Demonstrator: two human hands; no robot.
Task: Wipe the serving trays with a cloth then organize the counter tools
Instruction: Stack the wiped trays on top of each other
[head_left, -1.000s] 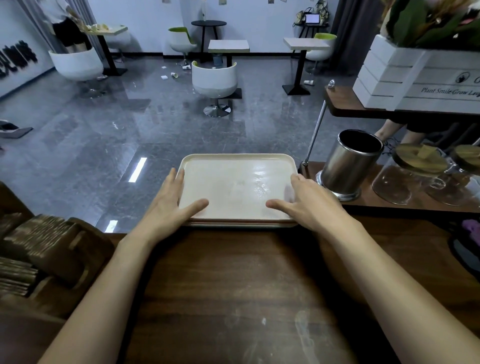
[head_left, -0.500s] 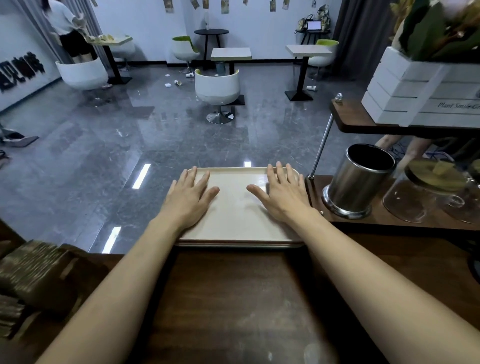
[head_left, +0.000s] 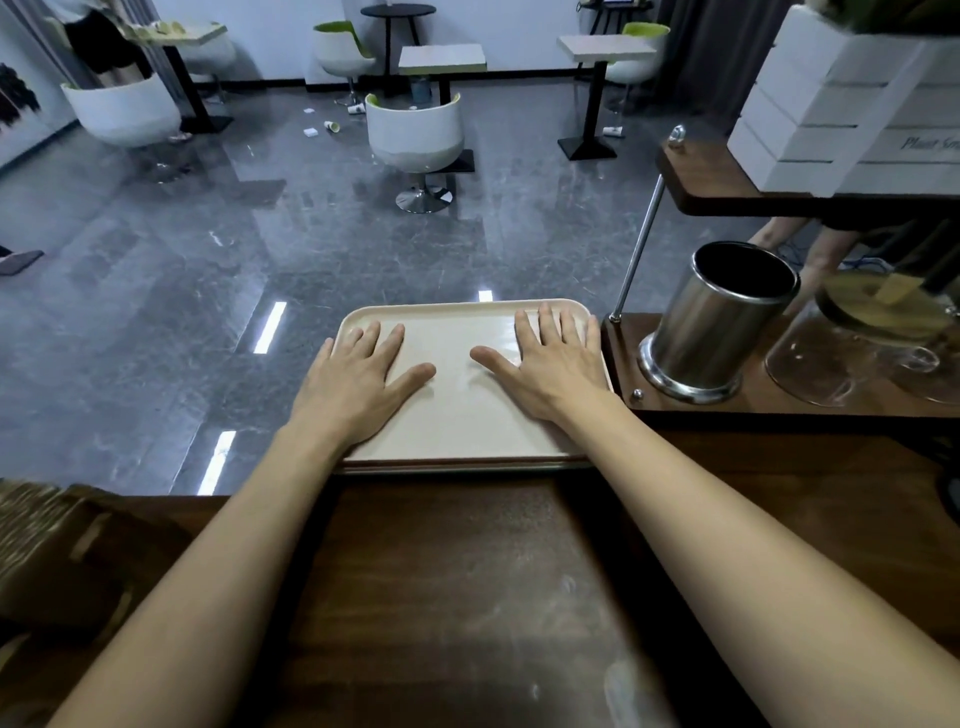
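A cream serving tray (head_left: 457, 317) lies on top of another tray at the far edge of the dark wooden counter (head_left: 457, 597). My left hand (head_left: 358, 379) rests flat on the tray's left half, fingers straight and spread. My right hand (head_left: 550, 364) lies flat on the right half, fingertips near the far rim. No cloth is in view.
A steel cylinder holder (head_left: 717, 317) stands right of the tray on a low wooden shelf, beside glass jars with wooden lids (head_left: 878, 338). A white crate planter (head_left: 852, 98) sits on the upper shelf. A stack of brown wooden pieces (head_left: 57, 551) lies at the left.
Both hands slid from the tray's near side edges onto its top surface and now lie flat, further out toward the far rim.
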